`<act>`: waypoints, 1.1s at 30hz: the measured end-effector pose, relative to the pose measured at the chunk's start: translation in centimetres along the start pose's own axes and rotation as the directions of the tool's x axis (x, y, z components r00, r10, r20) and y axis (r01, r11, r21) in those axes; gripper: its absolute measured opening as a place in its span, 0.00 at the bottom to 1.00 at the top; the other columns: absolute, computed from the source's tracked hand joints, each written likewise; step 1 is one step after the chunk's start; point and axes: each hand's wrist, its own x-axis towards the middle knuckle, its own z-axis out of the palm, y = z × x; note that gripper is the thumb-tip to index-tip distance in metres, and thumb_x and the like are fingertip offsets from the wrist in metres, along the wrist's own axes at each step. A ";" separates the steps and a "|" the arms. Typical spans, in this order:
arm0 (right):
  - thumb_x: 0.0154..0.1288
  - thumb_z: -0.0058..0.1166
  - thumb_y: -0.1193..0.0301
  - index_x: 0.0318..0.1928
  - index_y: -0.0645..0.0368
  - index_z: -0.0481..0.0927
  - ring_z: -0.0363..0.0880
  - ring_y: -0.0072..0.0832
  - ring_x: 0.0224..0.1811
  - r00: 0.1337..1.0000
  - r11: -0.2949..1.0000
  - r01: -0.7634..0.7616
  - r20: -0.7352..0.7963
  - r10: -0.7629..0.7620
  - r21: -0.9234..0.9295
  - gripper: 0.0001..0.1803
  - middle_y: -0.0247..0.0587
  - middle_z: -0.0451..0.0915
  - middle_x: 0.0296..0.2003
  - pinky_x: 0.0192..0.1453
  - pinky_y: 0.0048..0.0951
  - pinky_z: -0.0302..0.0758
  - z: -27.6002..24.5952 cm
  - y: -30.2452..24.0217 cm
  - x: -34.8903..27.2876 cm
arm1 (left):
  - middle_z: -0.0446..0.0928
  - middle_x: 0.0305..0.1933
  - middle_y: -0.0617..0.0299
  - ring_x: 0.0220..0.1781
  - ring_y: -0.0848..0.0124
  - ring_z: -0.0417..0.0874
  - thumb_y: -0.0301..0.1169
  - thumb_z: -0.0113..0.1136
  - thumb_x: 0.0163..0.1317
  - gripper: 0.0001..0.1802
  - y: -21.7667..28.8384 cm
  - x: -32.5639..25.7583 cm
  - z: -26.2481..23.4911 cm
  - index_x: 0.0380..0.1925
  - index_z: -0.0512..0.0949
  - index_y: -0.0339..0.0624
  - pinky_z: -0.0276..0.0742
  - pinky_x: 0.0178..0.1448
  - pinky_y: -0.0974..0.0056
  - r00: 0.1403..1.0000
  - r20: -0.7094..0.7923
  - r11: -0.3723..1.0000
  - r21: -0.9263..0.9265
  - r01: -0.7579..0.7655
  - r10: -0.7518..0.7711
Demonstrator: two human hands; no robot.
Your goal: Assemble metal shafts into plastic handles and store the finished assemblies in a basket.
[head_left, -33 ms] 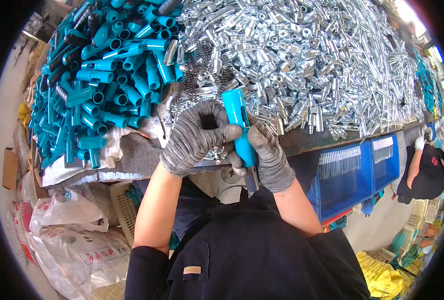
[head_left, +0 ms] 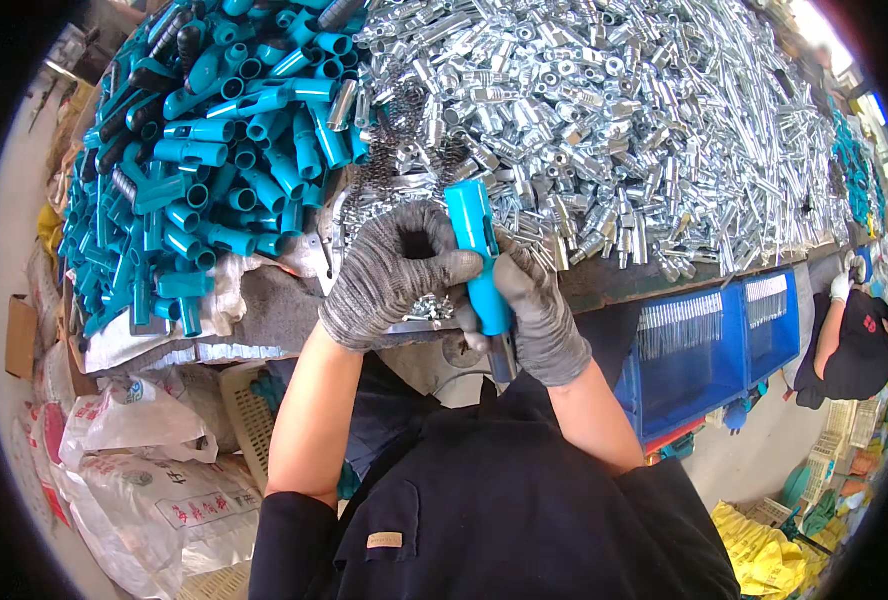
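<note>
A teal tube-shaped tool body (head_left: pixel 472 214) with a slot cut in its side is held in front of my chest, near the table's front edge. Its upper end tilts slightly left, and a bare metal sleeve (head_left: pixel 503 360) sticks out at the bottom. My left hand (head_left: pixel 389 275), in a grey knit glove, is closed on it from the left, the thumb reaching its middle. From the right, my gloved right hand (head_left: pixel 544 318) grips it too, thumb against the teal side. Fingers behind the body are partly hidden.
Similar teal bodies (head_left: pixel 219 130) are heaped at the left of the table. Dark springs (head_left: pixel 394 140) lie between them and a wide pile of shiny metal fittings (head_left: pixel 604 130). Blue bins (head_left: pixel 689 345) hang at the front right. Another person (head_left: pixel 852 335) works far right; white sacks (head_left: pixel 154 490) stand lower left.
</note>
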 end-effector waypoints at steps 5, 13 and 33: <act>0.67 0.52 0.55 0.61 0.58 0.69 0.76 0.18 0.25 0.982 0.902 0.073 -0.128 -0.140 -0.425 0.28 0.36 0.77 0.30 0.22 0.19 0.73 -1.7 0.3 0.1 | 0.80 0.27 0.61 0.27 0.74 0.78 0.31 0.67 0.55 0.08 -0.9 -0.1 -2.4 0.31 0.81 0.39 0.74 0.33 0.69 0.997 -0.073 0.916 0.400 0.019 0.011; 0.65 0.54 0.53 0.44 0.59 0.74 0.76 0.19 0.19 0.981 0.993 0.022 -0.191 -0.045 -0.117 0.21 0.34 0.77 0.25 0.18 0.21 0.73 -2.0 0.2 1.0 | 0.80 0.36 0.58 0.39 0.56 0.82 0.38 0.58 0.57 0.08 -2.2 1.0 -1.7 0.36 0.81 0.52 0.76 0.42 0.53 0.993 -0.033 0.222 0.975 0.007 0.115; 0.67 0.48 0.48 0.54 0.55 0.72 0.75 0.23 0.22 0.981 0.942 -0.190 0.022 0.192 0.278 0.26 0.40 0.79 0.32 0.21 0.21 0.69 -2.1 0.2 0.9 | 0.80 0.29 0.66 0.32 0.78 0.79 0.26 0.68 0.53 0.07 -1.7 -0.2 0.0 0.30 0.80 0.39 0.76 0.38 0.70 0.969 -0.225 0.994 0.031 -0.101 0.105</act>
